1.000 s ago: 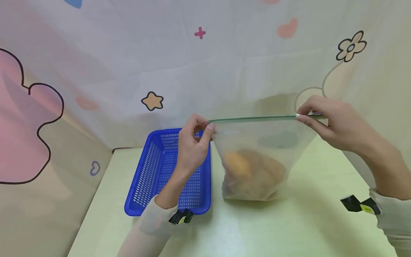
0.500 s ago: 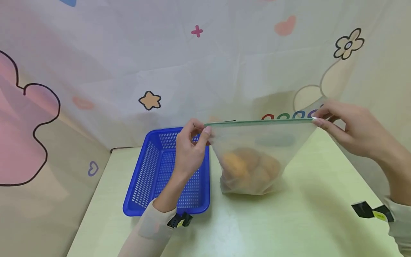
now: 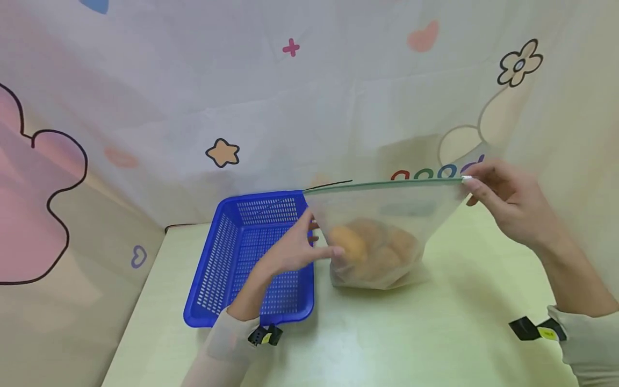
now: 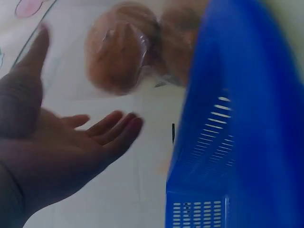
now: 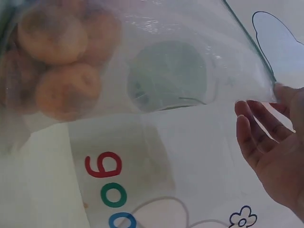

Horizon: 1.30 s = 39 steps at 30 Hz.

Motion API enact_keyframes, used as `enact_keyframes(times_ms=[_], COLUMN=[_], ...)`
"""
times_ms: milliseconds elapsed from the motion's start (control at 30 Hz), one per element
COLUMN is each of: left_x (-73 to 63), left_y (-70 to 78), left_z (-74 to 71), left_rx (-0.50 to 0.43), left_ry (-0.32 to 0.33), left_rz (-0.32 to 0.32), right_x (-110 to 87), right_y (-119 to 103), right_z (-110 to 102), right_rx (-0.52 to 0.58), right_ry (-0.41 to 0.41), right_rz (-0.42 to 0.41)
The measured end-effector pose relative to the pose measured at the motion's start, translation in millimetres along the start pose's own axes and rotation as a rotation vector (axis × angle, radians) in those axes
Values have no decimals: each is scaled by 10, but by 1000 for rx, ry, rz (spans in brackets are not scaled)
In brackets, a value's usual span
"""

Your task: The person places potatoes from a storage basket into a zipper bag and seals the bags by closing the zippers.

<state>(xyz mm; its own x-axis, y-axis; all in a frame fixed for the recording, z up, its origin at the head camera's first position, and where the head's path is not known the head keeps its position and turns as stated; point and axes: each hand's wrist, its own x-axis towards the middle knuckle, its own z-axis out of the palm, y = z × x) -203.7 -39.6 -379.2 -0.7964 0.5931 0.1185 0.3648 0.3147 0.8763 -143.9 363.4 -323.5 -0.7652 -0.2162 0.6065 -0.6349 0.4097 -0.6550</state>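
A translucent zip bag with a green seal along its top stands upright on the table. Inside show a yellow-orange lump and several round brown lumps, seen hazily through the plastic. At the bag's upper right corner, my right hand pinches the end of the seal, by a small white piece, between thumb and fingers. My left hand is beside the bag's left side, thumb and fingers spread, the thumb overlapping the plastic in the head view. The left wrist view shows that hand with nothing in it.
A blue perforated basket stands left of the bag, its inside bare, partly behind my left arm. The pale green table ends at a printed cloth backdrop at the rear and sides.
My left hand has let go of the bag's upper left corner and dropped lower, its fingers spreading. My right hand still holds the right corner, after shifting right and then slightly back.
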Motion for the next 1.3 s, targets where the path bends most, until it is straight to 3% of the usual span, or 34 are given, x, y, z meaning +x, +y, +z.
enact_keyframes(times_ms=[100, 200, 267, 333, 433, 567, 800, 1067, 1200, 1300], left_x=[-24, 3, 36, 61, 89, 133, 274, 417, 377, 259], left_y=[-38, -56, -72, -112, -163, -138, 32, -26, -59, -41], left_z=[97, 181, 230, 282, 368, 473, 755, 1196, 1350, 1444], left_rx=[160, 224, 214, 198, 159, 87, -38, -70, -124, -153], left_ry=[-95, -60, -22, -3, 19, 78, 242, 346, 387, 354], left_rz=[-12, -21, -23, -13, 7, -22, -241, -399, -427, -440], right_x=[-85, -216, -334, -458, -609, -669, -661, -867, -984, -1064], right_y=[153, 413, 617, 787, 916, 898, 821, 915, 939, 956], right_z=[122, 345, 532, 711, 863, 843, 609, 555, 610, 661], right_rx=[79, 63, 38, 72, 145, 152, 166, 236, 230, 195], right_ry=[-81, -232, -338, -396, -368, -267, -238, -234, -240, -271], right_rz=[117, 261, 320, 358, 402, 455, 648, 841, 865, 852])
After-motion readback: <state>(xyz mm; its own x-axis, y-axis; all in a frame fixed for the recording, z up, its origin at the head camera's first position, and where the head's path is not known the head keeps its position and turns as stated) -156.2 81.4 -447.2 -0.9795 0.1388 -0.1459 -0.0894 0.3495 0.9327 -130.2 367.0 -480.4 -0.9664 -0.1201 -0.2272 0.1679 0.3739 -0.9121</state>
